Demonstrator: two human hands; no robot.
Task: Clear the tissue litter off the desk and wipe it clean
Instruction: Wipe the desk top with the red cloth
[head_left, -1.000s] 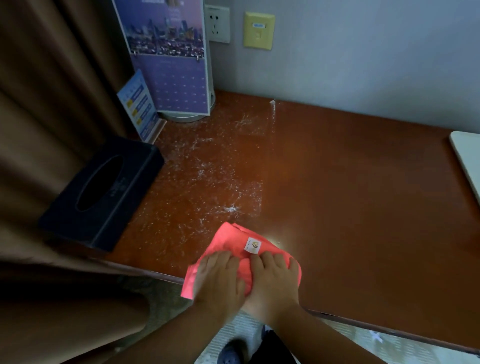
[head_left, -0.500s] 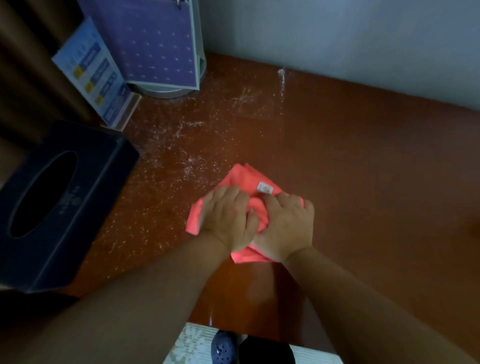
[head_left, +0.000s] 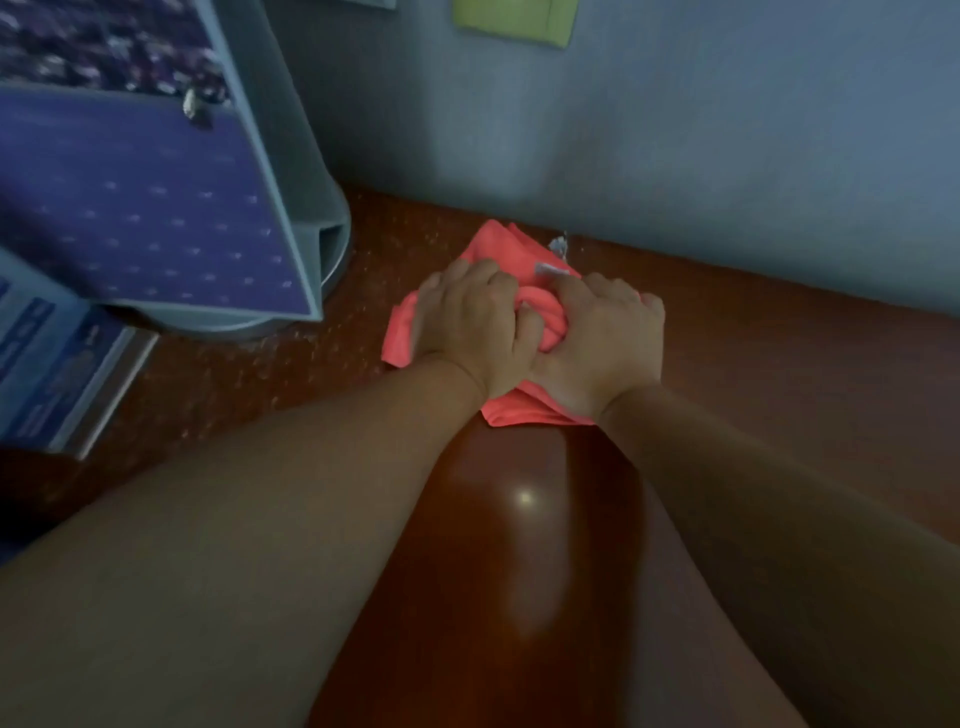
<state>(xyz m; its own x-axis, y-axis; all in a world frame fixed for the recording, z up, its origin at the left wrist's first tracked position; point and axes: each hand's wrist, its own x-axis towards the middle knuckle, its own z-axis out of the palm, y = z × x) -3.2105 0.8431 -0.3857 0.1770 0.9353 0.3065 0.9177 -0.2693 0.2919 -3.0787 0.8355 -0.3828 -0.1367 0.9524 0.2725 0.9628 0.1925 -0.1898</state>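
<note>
A coral-pink cloth (head_left: 511, 254) lies bunched on the reddish-brown desk (head_left: 779, 364), close to the back wall. My left hand (head_left: 472, 325) and my right hand (head_left: 602, 343) press down on it side by side, fingers curled into its folds. A small clump of white tissue litter (head_left: 558, 244) sits at the cloth's far edge by the wall. Fine white specks (head_left: 322, 353) dot the desk to the left of the cloth. The strip of desk between my forearms looks glossy.
A purple desk calendar on a grey stand (head_left: 171, 208) stands at the back left, close to the cloth. A blue leaflet holder (head_left: 57, 374) sits at the left edge. A yellow-green wall plate (head_left: 514, 21) is above on the grey wall.
Both hands have pushed the cloth from the desk's front edge straight to the back wall, sweeping the tissue bits ahead. The camera has leaned in closer.
</note>
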